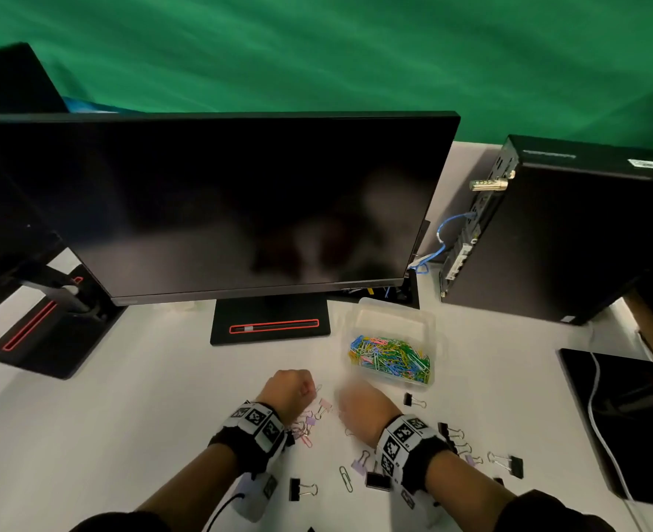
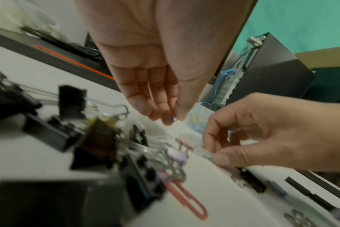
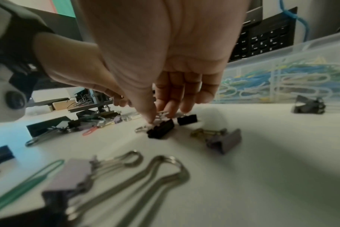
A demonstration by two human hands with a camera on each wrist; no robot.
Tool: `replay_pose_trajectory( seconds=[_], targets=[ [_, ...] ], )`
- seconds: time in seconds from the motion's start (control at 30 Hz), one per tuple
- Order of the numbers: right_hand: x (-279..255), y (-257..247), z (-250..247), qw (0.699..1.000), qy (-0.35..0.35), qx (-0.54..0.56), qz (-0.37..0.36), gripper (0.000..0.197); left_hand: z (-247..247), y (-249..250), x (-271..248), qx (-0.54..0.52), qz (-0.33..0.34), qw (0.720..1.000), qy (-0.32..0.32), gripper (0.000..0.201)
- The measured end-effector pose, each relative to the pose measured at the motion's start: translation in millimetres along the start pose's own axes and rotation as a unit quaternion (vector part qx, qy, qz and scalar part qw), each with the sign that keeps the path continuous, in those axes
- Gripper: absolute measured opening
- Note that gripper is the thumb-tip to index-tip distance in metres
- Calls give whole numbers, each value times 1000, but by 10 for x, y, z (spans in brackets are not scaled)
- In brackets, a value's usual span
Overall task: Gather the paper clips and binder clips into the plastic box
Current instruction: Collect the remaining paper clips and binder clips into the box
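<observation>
Head view: both hands over white worktop (image 1: 125,397), loose binder clips (image 1: 507,463) near; box (image 1: 424,332) w/ paper clips (image 1: 392,359) far right.
Left-wrist view: left hand (image 2: 155,69) grip narrow, pinching small clip (image 2: 174,119).
Right-wrist view: right hand (image 3: 165,61) grip pinching black clip (image 3: 161,128) on worktop.

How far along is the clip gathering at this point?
Partly done. The plastic box already holds a heap of coloured paper clips. The left hand pinches a small clip; the right hand fingers a black binder clip. Many binder clips and a few paper clips remain on the desk.
</observation>
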State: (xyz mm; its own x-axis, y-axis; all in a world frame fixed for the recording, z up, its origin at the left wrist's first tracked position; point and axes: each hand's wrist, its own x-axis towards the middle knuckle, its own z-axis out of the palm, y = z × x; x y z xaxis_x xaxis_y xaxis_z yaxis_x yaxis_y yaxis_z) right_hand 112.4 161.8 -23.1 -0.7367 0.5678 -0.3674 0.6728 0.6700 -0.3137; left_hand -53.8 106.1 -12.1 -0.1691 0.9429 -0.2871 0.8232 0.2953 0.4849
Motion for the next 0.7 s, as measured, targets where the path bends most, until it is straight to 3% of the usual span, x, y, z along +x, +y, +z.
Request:
replay_pose_trajectory(
  seconds=[0.17, 0.33, 0.5, 0.7],
  targets=[
    [-25, 44, 17, 999, 11, -36, -5, 21, -82, -181, -3, 49, 7, 999, -14, 24],
    [-155, 54, 12, 1000, 19, 6, 5, 21, -31, -139, -21, 80, 21, 996, -30, 22],
    [-404, 5, 55, 995, -12, 15, -101, 22, 18, -57, 11, 81, 8, 995, -62, 21],
    [-526, 3, 165, 974, -65, -80, -203, 15, 13, 12, 66, 100, -1, 989, -105, 21]
  ],
)
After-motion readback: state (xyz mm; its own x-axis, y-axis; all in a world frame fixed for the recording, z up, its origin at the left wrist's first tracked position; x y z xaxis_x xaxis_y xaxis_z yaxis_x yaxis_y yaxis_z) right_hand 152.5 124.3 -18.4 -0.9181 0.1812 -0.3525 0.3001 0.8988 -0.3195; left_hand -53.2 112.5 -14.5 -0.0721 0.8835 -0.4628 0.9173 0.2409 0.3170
